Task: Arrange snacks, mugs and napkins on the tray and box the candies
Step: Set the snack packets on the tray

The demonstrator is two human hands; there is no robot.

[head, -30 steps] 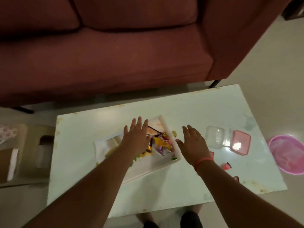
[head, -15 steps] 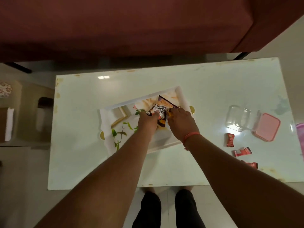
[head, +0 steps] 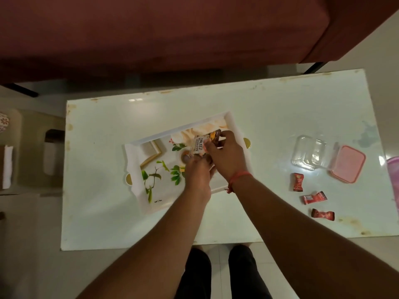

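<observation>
Snack packets (head: 201, 144), one printed with the words "salted peanuts", are held over the right half of a white tray (head: 138, 145) with a leaf-and-frame print, which sits askew at the middle of a glossy white surface (head: 103, 223). The left hand (head: 197, 175) has its fingers pinched on the lower edge of the peanut packet, while the right hand (head: 224, 157), a red thread at its wrist, has its fingers closed on the packets' upper end. Right of the tray, well apart from it, an open clear plastic box (head: 308, 155) stands just beside its pink lid (head: 347, 164). Three red-wrapped candies (head: 314, 198) lie loose on the surface in front of the box, nearer the person than the tray's right end. Beyond the tray, across the surface's far edge, stands a maroon sofa (head: 151, 33). Off the surface's left end, past the tray, is a beige piece of furniture (head: 32, 147) whose details cannot be made out.
</observation>
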